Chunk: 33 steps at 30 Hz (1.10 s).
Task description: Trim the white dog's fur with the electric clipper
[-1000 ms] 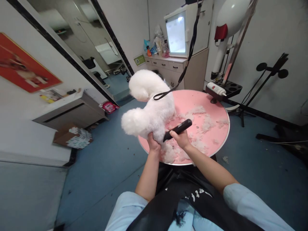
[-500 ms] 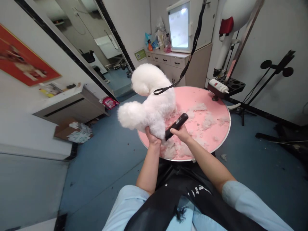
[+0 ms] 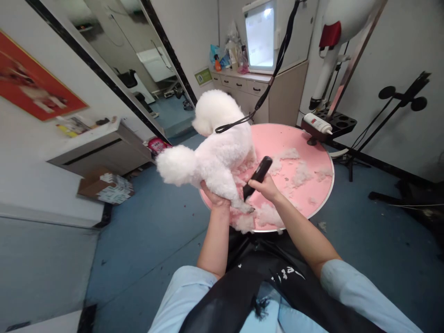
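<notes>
Dog [image 3: 224, 150], wht, qty 1: on L part of table [image 3: 274, 137], pom tail out past table's L edge; one hind leg stretched twd table's near edge, paw among loose fur.
L hand [image 3: 217, 197]: gripping that leg high up, some fingers hidden.
R hand [image 3: 266, 187]: wrapped round clippers [image 3: 260, 172], blk, over table; tip just beside leg, contact can't tell.
Fur [image 3: 301, 174], wht clumps: scattered on table.
Lead [image 3: 281, 58], blk: hung above table, loop end by dog's back.
Bottle [image 3: 316, 123], wht: lying on rack [image 3: 342, 121], blk, table's far R edge.
Dryer [image 3: 347, 18], wht w/ red part: beyond table, R.
Cabinet [image 3: 287, 97]: beyond table, lit box [image 3: 260, 39] atop.
Carton [image 3: 90, 182], brn, wht packs: well L of table.
Apron [image 3: 243, 273], blk: near side of table.
</notes>
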### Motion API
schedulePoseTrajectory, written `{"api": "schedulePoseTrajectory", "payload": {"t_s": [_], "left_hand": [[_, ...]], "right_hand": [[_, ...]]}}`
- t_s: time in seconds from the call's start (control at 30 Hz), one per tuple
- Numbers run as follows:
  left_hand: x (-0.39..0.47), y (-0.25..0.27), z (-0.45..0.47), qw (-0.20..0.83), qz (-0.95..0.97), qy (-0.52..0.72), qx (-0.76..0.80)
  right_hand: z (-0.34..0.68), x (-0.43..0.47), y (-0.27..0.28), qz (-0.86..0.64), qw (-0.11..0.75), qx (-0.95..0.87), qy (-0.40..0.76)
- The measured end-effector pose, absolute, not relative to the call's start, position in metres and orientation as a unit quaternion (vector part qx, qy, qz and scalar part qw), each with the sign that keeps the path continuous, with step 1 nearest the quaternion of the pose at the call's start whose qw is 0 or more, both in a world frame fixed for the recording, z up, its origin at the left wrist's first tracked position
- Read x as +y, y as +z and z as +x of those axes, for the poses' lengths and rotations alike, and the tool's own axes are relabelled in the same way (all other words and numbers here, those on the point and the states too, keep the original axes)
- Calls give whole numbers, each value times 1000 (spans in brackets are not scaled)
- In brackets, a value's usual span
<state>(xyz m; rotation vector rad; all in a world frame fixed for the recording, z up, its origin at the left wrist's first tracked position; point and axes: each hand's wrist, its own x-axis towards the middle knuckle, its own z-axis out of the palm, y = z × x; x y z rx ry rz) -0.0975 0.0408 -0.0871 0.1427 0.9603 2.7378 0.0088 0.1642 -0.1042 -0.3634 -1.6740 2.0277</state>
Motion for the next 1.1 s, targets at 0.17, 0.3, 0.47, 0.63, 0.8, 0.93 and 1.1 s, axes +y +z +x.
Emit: {"api": "schedulePoseTrajectory", "payload": {"t_s": [0.17, 0.3, 0.47, 0.63, 0.8, 0.93, 1.1], "left_hand": [[40, -99, -98, 132, 32, 932, 337], [31, -110, -96, 181, 8, 910, 372], [28, -120, -89, 244, 18, 895, 372], [23, -124, -95, 295, 54, 875, 380], [19, -132, -110, 382, 71, 842, 373], [25, -140, -112, 355, 15, 857, 375], [25, -143, -112, 387, 55, 835, 387]], "right_hand": [[18, 142, -110, -111, 248, -666, 695], [36, 145, -124, -150, 228, -650, 709], [46, 144, -116, -161, 326, -601, 712], [57, 107, -137, -151, 301, -662, 670], [70, 100, -142, -175, 318, -672, 646], [59, 104, -112, -189, 425, -637, 614], [53, 87, -119, -175, 410, -687, 573]]}}
